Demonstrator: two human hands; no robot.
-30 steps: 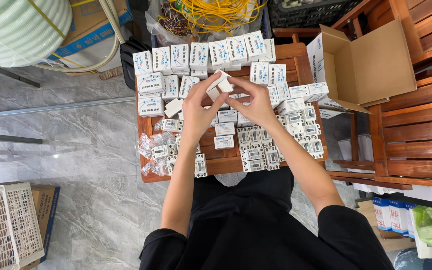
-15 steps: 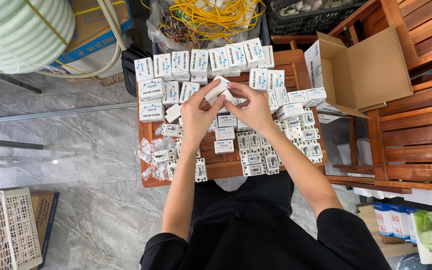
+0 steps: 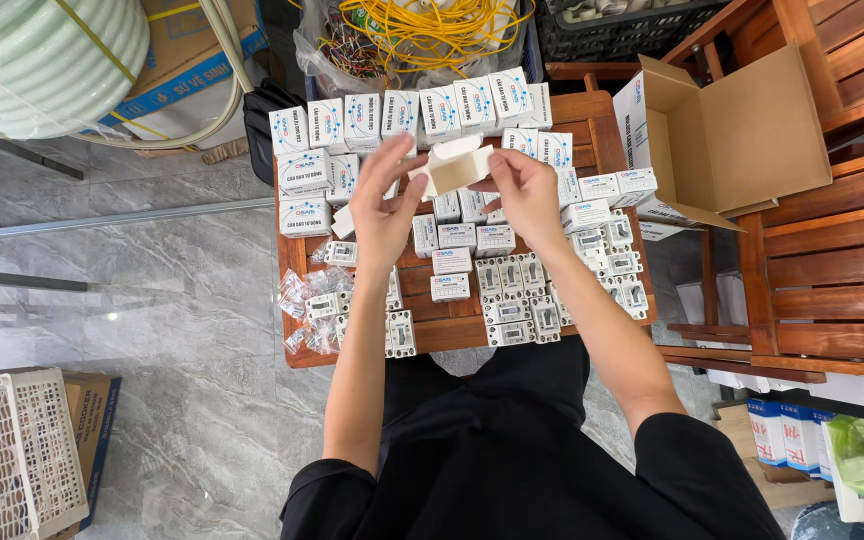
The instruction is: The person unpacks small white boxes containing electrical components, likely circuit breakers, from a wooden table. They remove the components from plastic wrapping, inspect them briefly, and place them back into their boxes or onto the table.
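Left hand (image 3: 384,215) is raised above the wooden table (image 3: 452,335), fingers closed on the left edge of a small white carton (image 3: 455,166); we note its flaps stand open, brown inside showing. Right hand (image 3: 524,195) pinches the carton's right end, so both hands are clamped on the same box, held clear of the table top and over the middle of the stock.

Left of the hands we record a row of closed white-and-blue boxes (image 3: 304,172) and, nearer the table's front corner, loose bagged parts (image 3: 304,298). Under and right of the hands lie unboxed grey-white devices (image 3: 512,295) in tight rows. At far right an open cardboard box (image 3: 732,140) stands at the table edge.

Risk, in our judgement: the carton is held only by fingertips with flaps loose; a slip would drop it onto the packed rows and scatter them. The bagged parts sit close to the edge and a forearm sweep could push them off.
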